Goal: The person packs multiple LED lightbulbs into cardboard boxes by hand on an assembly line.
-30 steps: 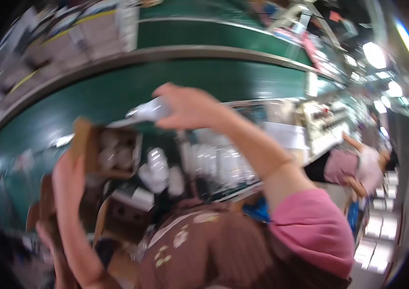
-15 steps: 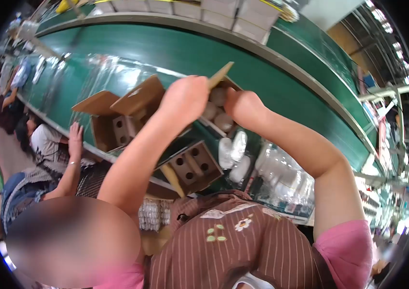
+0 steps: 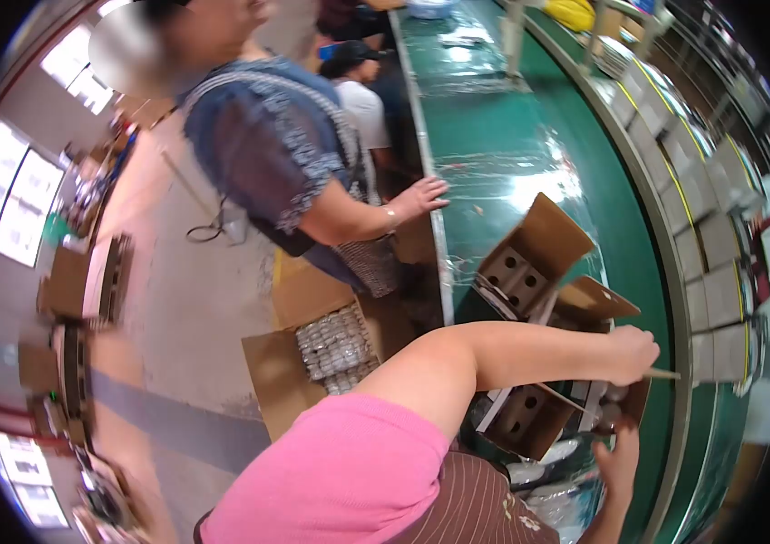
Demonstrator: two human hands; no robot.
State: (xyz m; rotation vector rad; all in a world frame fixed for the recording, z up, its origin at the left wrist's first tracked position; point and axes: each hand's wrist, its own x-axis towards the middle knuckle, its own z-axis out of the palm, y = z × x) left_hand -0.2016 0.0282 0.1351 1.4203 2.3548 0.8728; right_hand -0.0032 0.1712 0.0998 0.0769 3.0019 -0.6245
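Note:
My left hand (image 3: 632, 354) is closed on the flap (image 3: 664, 374) of a brown cardboard box (image 3: 643, 406) on the green conveyor. Inside that box sit rounded, pale items (image 3: 613, 393), partly behind my forearm. At the near side of the same box is my right hand (image 3: 619, 460), fingers spread and apart, fingertips close to the pale items. A second open carton (image 3: 541, 433) stands nearer my body and holds an insert with round holes. Wrapped white items (image 3: 559, 451) in clear plastic lie beside it.
Another open carton (image 3: 559, 227) with a holed insert stands farther up the belt. A co-worker's hand (image 3: 423, 195) rests on the conveyor edge. White boxes (image 3: 719, 354) line the far side. A floor carton (image 3: 267, 372) holds many wrapped pieces.
The view has swung left, showing more floor and the co-worker. My left hand still grips the flap. My right hand has come away from the box edge and its fingers have spread.

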